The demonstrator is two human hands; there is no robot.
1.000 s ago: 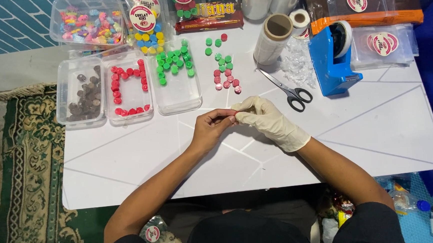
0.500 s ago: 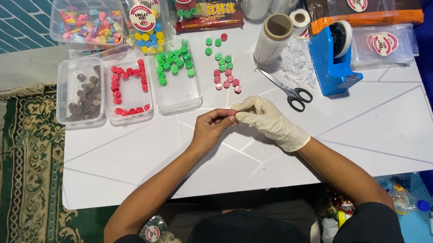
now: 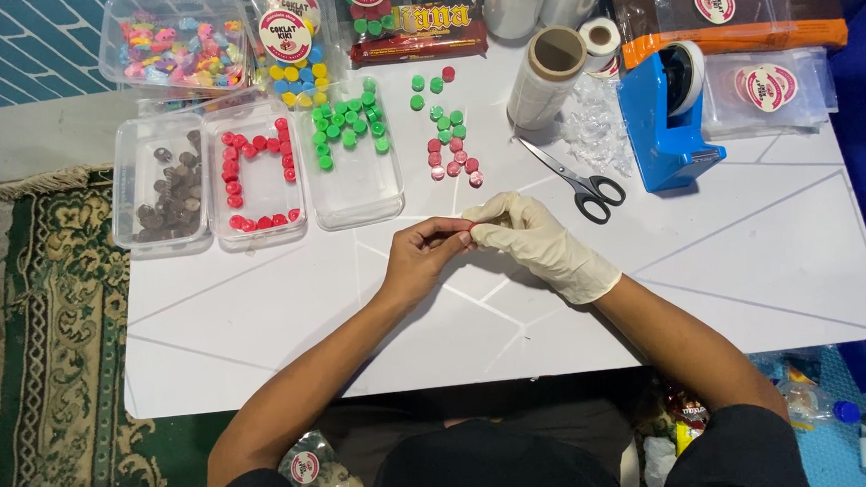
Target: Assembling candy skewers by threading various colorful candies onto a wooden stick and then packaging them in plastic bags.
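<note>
White table (image 3: 756, 284); at 12 o'clock a blue tape dispenser (image 3: 661, 124) and black-handled scissors (image 3: 579, 179), and the right hand (image 3: 528, 238) wears a white glove. At 10–11 o'clock the clear trays hold brown pieces (image 3: 165, 195), red pieces (image 3: 253, 174) and green pieces (image 3: 346, 128), with loose pink and green pieces (image 3: 447, 137) beside them. At 9 o'clock, a green rug (image 3: 60, 377) with a beige floral pattern.

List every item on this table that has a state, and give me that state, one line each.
Left hand: bare, pinching a small red piece.
Right hand: gloved, fingertips on the same piece.
Scissors: lying flat, blades slightly apart.
Red-candy tray: lid off, partly filled.
Green-candy tray: lid off, candies only at its far end.
Brown-piece tray: lid off, partly filled.
</note>
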